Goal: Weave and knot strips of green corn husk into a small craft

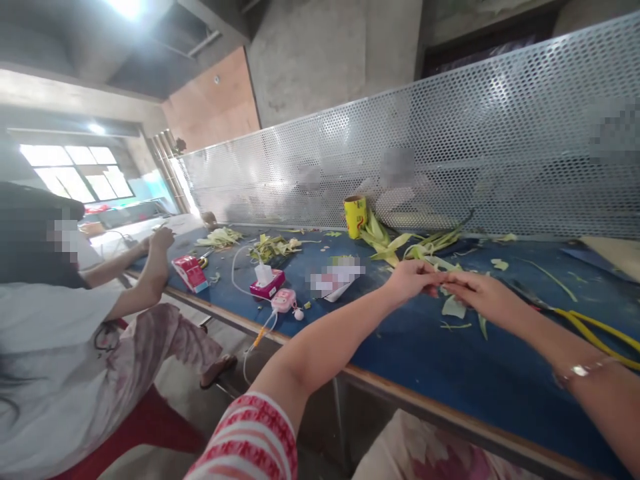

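Note:
My left hand (411, 279) and my right hand (469, 288) meet fingertip to fingertip above the blue tabletop (400, 363). Both are closed in a pinch, and whatever lies between the fingers is too small or hidden to name. Just under my right hand is a pale green leaf piece (454, 307) with thin strips beside it. Behind my hands lies a heap of long green husk-like leaves (387, 245). A pair of yellow-handled scissors (583, 323) rests to the right, partly behind my right forearm.
A perforated metal panel (340, 160) runs along the table's back. Near it stands a yellow can-like container (355, 217). Leftward are a tissue box (268, 283), a pink case with a cable (284, 300), a red box (190, 273) and leaf scraps (275, 248). Another person (55, 347) sits at left.

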{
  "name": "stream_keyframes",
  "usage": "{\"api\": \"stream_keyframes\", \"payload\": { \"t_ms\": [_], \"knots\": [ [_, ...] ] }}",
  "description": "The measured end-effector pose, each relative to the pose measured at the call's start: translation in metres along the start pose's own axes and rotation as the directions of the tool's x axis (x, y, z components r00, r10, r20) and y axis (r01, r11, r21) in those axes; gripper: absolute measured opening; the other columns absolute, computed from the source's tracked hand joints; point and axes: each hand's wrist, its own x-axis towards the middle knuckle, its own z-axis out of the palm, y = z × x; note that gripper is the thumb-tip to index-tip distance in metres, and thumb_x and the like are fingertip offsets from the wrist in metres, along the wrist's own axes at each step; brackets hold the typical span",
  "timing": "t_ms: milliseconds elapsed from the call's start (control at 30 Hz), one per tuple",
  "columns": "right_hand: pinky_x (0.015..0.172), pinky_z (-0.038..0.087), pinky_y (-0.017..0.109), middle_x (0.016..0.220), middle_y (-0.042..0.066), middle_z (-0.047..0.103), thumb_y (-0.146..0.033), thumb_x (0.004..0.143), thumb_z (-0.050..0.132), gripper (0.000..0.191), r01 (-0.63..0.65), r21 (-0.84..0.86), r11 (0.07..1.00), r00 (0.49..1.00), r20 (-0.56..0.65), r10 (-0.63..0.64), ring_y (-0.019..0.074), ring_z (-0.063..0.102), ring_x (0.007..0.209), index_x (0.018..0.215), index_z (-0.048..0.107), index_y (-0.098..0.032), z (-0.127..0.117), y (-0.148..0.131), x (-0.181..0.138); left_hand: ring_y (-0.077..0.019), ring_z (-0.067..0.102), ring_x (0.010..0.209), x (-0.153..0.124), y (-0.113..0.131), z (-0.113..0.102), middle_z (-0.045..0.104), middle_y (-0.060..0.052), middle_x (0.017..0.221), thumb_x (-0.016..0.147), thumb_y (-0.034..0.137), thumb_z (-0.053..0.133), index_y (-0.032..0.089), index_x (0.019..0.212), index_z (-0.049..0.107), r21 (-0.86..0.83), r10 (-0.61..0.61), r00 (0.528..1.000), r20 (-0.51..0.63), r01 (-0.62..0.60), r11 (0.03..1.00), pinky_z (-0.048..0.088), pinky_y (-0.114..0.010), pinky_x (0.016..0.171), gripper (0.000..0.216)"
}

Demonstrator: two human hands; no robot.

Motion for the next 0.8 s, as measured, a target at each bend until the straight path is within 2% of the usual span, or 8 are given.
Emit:
{"api": "stream_keyframes", "payload": {
  "t_ms": [100,200,333,400,467,567,700,800],
  "knots": [
    [0.049,0.038,0.03,0.054,0.001,0.051,-0.042,0.078,0.039,0.03,-0.03,-0.045,0.999,0.999,0.025,0.032,0.0172,0.047,0.048,0.074,0.058,-0.02,-0.001,0.001,0.0,-0.0043,0.047,0.043,-0.004,0.003,0.0,0.05,0.005,0.048,0.074,0.029,0.069,0.015,0.061,0.048,0.105,0.022,1.0,-0.004,-0.021,0.994,0.043,-0.023,0.055,0.029],
    [0.056,0.043,0.033,0.065,0.005,0.061,-0.044,0.078,0.044,0.028,-0.008,-0.188,0.982,1.0,0.017,0.012,0.0205,0.056,0.058,0.079,0.062,-0.022,-0.004,0.011,0.0,-0.0054,0.046,0.046,-0.005,0.003,-0.002,0.049,0.006,0.048,0.074,0.028,0.067,0.016,0.063,0.051,0.397,0.081,0.996,-0.02,-0.067,0.915,0.041,-0.022,0.056,0.023],
    [0.069,0.05,0.034,0.093,0.014,0.062,-0.051,0.075,0.053,0.037,0.009,-0.343,0.939,0.951,-0.288,-0.114,0.024,0.062,0.079,0.093,0.061,-0.019,-0.009,0.037,0.003,-0.0078,0.051,0.052,-0.004,-0.001,-0.001,0.053,0.004,0.054,0.078,0.031,0.061,0.016,0.068,0.058,0.585,0.138,0.99,-0.026,-0.097,0.806,0.044,-0.024,0.064,0.018],
    [0.08,0.05,0.039,0.106,0.019,0.059,-0.055,0.075,0.052,0.053,0.053,-0.407,0.912,0.916,-0.344,-0.207,0.0283,0.061,0.095,0.109,0.058,-0.015,-0.009,0.048,0.006,-0.0114,0.058,0.065,-0.003,-0.004,0.0,0.059,0.0,0.064,0.079,0.028,0.06,0.017,0.071,0.06,0.613,0.189,0.982,-0.008,-0.145,0.777,0.046,-0.026,0.073,0.014],
    [0.09,0.046,0.046,0.108,0.019,0.06,-0.056,0.078,0.047,0.05,0.15,-0.452,0.88,0.916,-0.271,-0.296,0.0318,0.058,0.104,0.106,0.059,-0.016,-0.007,0.051,0.008,-0.0146,0.06,0.078,-0.002,-0.006,0.001,0.064,-0.003,0.077,0.078,0.025,0.06,0.017,0.08,0.061,0.64,0.235,0.972,-0.001,-0.18,0.747,0.046,-0.028,0.08,0.008],
    [0.087,0.047,0.043,0.096,0.015,0.064,-0.05,0.082,0.044,0.035,0.242,-0.373,0.896,0.948,-0.105,-0.3,0.0282,0.062,0.093,0.091,0.061,-0.021,-0.005,0.044,0.008,-0.0154,0.06,0.079,-0.002,-0.007,0.002,0.063,-0.005,0.083,0.077,0.024,0.061,0.017,0.097,0.056,0.632,0.248,0.969,-0.02,-0.18,0.754,0.047,-0.029,0.077,0.021],
    [0.076,0.05,0.038,0.088,0.012,0.067,-0.044,0.082,0.042,0.029,0.193,-0.287,0.938,0.977,-0.033,-0.211,0.0263,0.064,0.086,0.084,0.063,-0.023,-0.004,0.033,0.005,-0.0137,0.057,0.068,-0.004,-0.007,0.002,0.058,-0.002,0.072,0.078,0.022,0.059,0.018,0.102,0.048,0.567,0.261,0.965,-0.031,-0.198,0.8,0.046,-0.029,0.072,0.027],
    [0.074,0.051,0.038,0.088,0.012,0.068,-0.042,0.081,0.042,0.027,0.185,-0.28,0.942,0.979,-0.031,-0.202,0.0263,0.065,0.085,0.082,0.062,-0.024,-0.005,0.03,0.005,-0.0143,0.056,0.072,-0.004,-0.007,0.002,0.058,-0.003,0.076,0.076,0.02,0.06,0.019,0.098,0.046,0.592,0.291,0.957,-0.007,-0.231,0.772,0.045,-0.029,0.073,0.026]
  ]
}}
